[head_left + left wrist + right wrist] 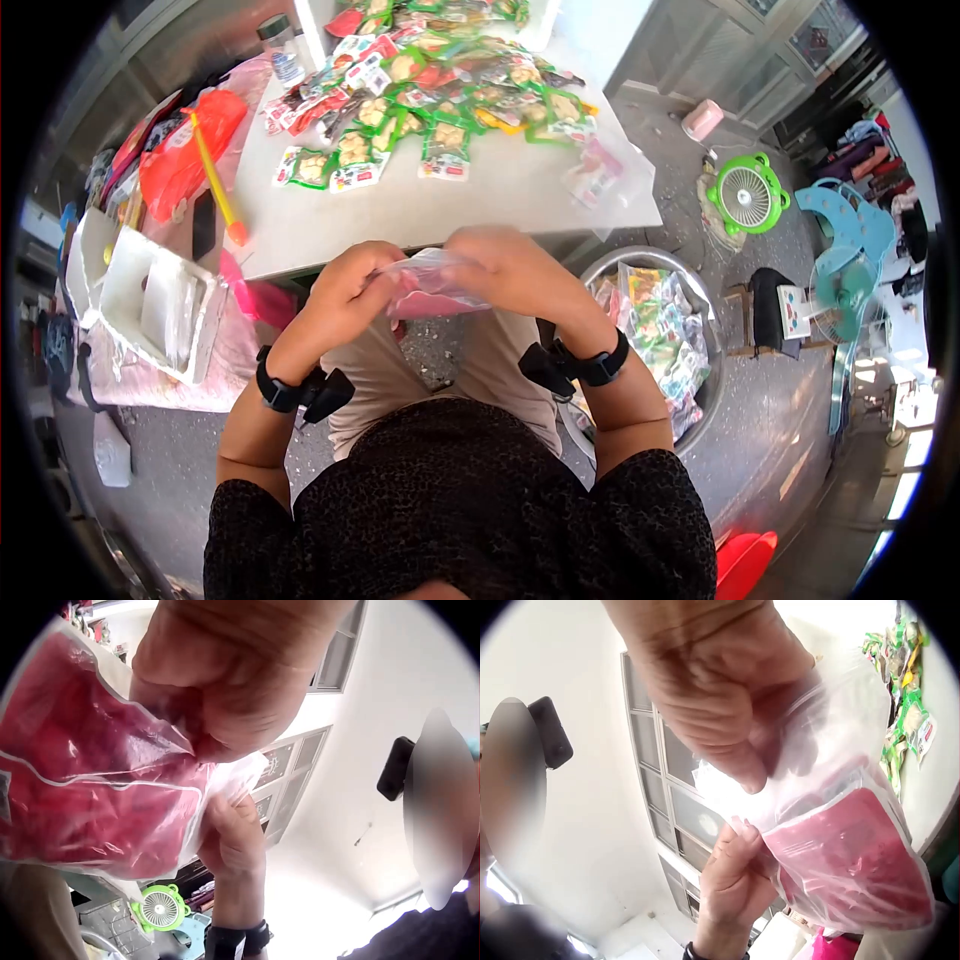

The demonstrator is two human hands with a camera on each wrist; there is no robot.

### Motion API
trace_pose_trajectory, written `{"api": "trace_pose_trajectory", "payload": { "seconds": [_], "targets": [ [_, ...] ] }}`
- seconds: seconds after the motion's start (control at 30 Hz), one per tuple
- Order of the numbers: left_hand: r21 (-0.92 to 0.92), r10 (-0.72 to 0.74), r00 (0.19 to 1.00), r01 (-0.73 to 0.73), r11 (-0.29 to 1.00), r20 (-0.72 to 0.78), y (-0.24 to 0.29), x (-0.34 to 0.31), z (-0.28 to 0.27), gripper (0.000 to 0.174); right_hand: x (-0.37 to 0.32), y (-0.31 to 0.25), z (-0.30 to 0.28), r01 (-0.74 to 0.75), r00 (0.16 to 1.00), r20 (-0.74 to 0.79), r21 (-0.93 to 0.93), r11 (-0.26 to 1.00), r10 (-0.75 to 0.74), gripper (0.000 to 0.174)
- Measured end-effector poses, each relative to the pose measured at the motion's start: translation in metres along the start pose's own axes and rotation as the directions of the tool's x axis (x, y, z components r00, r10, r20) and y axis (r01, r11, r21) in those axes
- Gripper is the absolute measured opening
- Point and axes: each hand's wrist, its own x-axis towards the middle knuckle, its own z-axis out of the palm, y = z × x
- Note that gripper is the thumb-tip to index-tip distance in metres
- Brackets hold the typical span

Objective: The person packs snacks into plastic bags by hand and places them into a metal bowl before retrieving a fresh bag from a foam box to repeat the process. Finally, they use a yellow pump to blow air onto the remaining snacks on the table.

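Between my two hands, over the lap, is a clear plastic bag (435,280) with pinkish-red contents (847,855). My left hand (350,295) pinches one side of it, thumb against the plastic. On the other side my right hand (515,272), blurred in the head view, grips the bag's clear upper part (832,712). Seen from the left wrist, the red contents (97,750) fill most of the bag, and pale lines run across the plastic. Part of the bag is hidden behind the fingers.
Many small green and red food packets (445,140) are piled on the white table (350,220) ahead. A metal basin (715,370) of packets stands at the right. A white foam box (150,300) sits at the left. Green fans (748,195) stand farther right.
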Motion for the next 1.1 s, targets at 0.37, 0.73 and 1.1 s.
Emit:
{"api": "trace_pose_trajectory", "payload": {
  "seconds": [0.37, 0.73, 1.1],
  "targets": [
    [-0.133, -0.21, 0.974, 0.22, 0.966, 0.085, -0.069, -0.032, 0.0, 0.014, -0.09, 0.02, -0.026, -0.245, 0.953, -0.108, 0.271, 0.931, 0.282, 0.012],
    [0.539, 0.007, 0.999, 0.017, 0.842, -0.042, -0.143, -0.058, 0.0, 0.014, -0.264, 0.104, -0.044, -0.71, 0.467, -0.376, 0.379, 0.593, 0.8, 0.005],
    [0.578, 0.047, 0.998, -0.014, 0.816, -0.042, -0.151, -0.056, 0.002, 0.014, -0.493, 0.199, -0.069, -0.998, 0.061, -0.781, -0.061, 0.022, 0.621, 0.014]
  ]
}}
